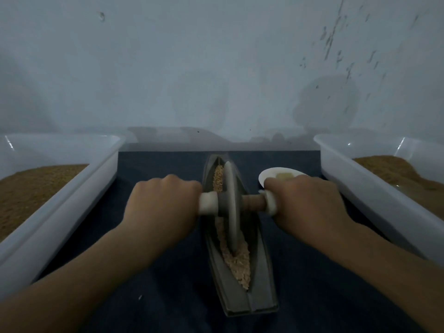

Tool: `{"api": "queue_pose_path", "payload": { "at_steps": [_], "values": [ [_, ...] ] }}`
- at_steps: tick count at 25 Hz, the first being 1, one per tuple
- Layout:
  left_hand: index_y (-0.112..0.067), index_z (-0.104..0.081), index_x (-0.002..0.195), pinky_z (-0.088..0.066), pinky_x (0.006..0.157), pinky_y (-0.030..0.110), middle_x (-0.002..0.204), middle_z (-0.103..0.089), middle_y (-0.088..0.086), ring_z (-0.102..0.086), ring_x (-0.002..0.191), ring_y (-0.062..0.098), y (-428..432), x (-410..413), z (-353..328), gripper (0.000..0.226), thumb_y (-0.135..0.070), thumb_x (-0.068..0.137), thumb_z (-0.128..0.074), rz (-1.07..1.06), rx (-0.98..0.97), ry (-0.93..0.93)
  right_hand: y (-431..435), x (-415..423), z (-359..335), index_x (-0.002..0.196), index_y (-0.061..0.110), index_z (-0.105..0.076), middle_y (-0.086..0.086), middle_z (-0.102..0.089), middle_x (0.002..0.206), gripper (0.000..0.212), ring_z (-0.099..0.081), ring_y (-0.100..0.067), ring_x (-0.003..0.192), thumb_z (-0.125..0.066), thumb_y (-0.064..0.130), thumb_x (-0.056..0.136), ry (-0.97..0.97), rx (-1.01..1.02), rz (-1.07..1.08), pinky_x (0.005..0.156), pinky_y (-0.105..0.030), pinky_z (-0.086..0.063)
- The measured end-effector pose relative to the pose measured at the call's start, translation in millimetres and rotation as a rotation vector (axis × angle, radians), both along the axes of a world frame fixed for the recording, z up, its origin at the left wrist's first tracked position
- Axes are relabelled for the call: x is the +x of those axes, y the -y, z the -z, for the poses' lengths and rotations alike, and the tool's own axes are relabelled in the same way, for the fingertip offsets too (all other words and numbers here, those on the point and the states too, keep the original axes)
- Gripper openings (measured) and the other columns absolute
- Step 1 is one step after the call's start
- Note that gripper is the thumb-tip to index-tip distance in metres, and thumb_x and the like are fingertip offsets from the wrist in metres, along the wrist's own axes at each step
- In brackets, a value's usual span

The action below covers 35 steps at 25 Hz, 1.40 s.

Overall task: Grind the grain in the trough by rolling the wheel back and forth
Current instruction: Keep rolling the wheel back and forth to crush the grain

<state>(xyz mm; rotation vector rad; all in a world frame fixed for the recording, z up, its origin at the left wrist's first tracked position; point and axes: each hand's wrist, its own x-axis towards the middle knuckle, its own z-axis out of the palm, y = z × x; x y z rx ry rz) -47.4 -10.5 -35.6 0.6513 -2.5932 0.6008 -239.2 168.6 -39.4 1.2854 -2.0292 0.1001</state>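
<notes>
One grey boat-shaped trough [240, 292] holds crushed grain [236, 260]; one disc wheel [231, 207] stands in it. Left hand [161, 205] and right hand [305, 203]: fingers curled round axle handles [208, 202]. White plastic tubs flank trough: left tub [79, 186], right tub [360, 188].

Tubs [72, 212] flank trough [240, 301] (bowl [271, 174] just right).

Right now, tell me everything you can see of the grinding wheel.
The wheel is a thin grey disc, stone or metal by its look, standing on edge in the groove of the grey boat-shaped trough, in its far half. A handle crosses its hub: pale on the left, brown then pale on the right. The left hand grips one end, the right hand the other. Its lower rim sits in the crushed grain.
</notes>
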Motion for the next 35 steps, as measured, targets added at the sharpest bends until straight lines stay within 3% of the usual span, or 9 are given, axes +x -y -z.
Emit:
{"api": "queue_pose_path", "payload": {
  "at_steps": [2, 5, 12, 17, 20, 23, 26, 30, 35],
  "values": [
    [-0.029, -0.056, 0.085, -0.032, 0.051, 0.031, 0.067, -0.04, -0.005, -0.041, 0.055, 0.018, 18.7, -31.5, -6.2, 0.008, -0.033, 0.082, -0.063, -0.078, 0.006, -0.023, 34.5, -15.5, -2.7, 0.076, 0.029, -0.04, 0.008, -0.047, 0.065, 0.024, -0.043, -0.021, 0.056, -0.061, 0.035, 0.085, 0.087, 0.031, 0.075, 0.049, -0.025, -0.02],
    [-0.026, -0.063, 0.098, -0.038, 0.059, 0.034, 0.084, -0.058, 0.001, -0.059, 0.074, 0.025, 32.4, -56.5, -24.6, 0.011, -0.027, 0.089, -0.057, -0.122, 0.061, 0.016, 63.6, -27.5, -9.5, 0.091, 0.028, -0.055, 0.0, -0.06, 0.081, 0.009, -0.06, -0.027, 0.075, -0.062, 0.034, 0.091, 0.23, 0.051, 0.126, 0.058, -0.032, -0.035],
    [-0.029, -0.038, 0.066, -0.004, 0.049, 0.018, 0.05, -0.027, -0.01, -0.015, 0.042, 0.011, -7.6, 16.0, -2.3, 0.045, -0.033, 0.053, -0.081, 0.103, -0.056, -0.071, -19.4, 4.8, 1.4, 0.074, 0.037, -0.023, 0.011, -0.037, 0.056, 0.047, -0.019, -0.013, 0.046, -0.068, 0.043, 0.065, -0.029, 0.029, -0.04, 0.05, -0.019, -0.003],
    [-0.031, -0.052, 0.083, -0.03, 0.051, 0.031, 0.067, -0.036, -0.007, -0.034, 0.054, 0.016, 16.8, -26.6, -1.7, 0.009, -0.032, 0.084, -0.06, -0.101, 0.052, -0.065, 37.3, -13.3, -11.7, 0.075, 0.032, -0.039, 0.01, -0.032, 0.062, 0.034, -0.045, -0.02, 0.056, -0.072, 0.038, 0.08, 0.099, 0.067, 0.039, 0.048, -0.024, -0.019],
    [-0.027, -0.062, 0.09, -0.034, 0.056, 0.033, 0.071, -0.047, -0.003, -0.041, 0.059, 0.019, 32.0, -53.3, -15.3, 0.005, -0.027, 0.086, -0.059, -0.13, 0.098, -0.038, 64.8, -33.4, -18.5, 0.083, 0.029, -0.047, 0.003, -0.05, 0.075, 0.021, -0.063, -0.03, 0.079, -0.064, 0.04, 0.089, 0.254, 0.085, 0.073, 0.06, -0.033, -0.036],
    [-0.029, -0.057, 0.079, -0.03, 0.05, 0.029, 0.063, -0.04, -0.007, -0.038, 0.052, 0.016, 30.6, -40.8, 0.0, 0.006, -0.031, 0.081, -0.062, -0.117, 0.112, -0.113, 51.9, -33.1, -13.7, 0.093, 0.029, -0.053, 0.004, -0.063, 0.091, 0.02, -0.063, -0.028, 0.095, -0.06, 0.046, 0.085, 0.104, 0.047, -0.055, 0.087, -0.041, -0.038],
    [-0.031, -0.054, 0.074, -0.025, 0.044, 0.024, 0.062, -0.048, -0.011, -0.042, 0.05, 0.009, 29.3, -24.0, 23.3, 0.013, -0.037, 0.081, -0.063, -0.126, 0.3, -0.253, 26.2, -22.3, -13.7, 0.138, 0.036, -0.045, 0.004, -0.048, 0.141, 0.074, -0.038, -0.026, 0.138, -0.073, 0.042, 0.07, 0.019, -0.134, -0.14, 0.116, -0.055, -0.012],
    [-0.032, -0.061, 0.078, -0.038, 0.05, 0.026, 0.069, -0.059, -0.011, -0.054, 0.059, 0.009, 29.0, -23.5, 31.1, 0.009, -0.041, 0.082, -0.062, -0.106, 0.604, -0.396, -16.2, -29.7, -0.6, 0.139, 0.034, -0.039, 0.004, -0.042, 0.136, 0.066, -0.042, -0.022, 0.122, -0.072, 0.04, 0.082, 0.37, -0.457, -0.058, 0.091, -0.038, -0.041],
    [-0.035, -0.061, 0.074, -0.05, 0.056, 0.033, 0.069, -0.064, -0.011, -0.061, 0.063, 0.014, 41.3, -17.8, 33.3, 0.01, -0.039, 0.077, -0.07, -0.085, 0.805, -0.573, -30.1, -52.2, 21.6, 0.138, 0.041, -0.032, 0.004, -0.054, 0.114, 0.065, -0.056, -0.016, 0.097, -0.059, 0.065, 0.084, 0.614, 0.078, 0.384, 0.074, -0.036, -0.055]
  ]
}}
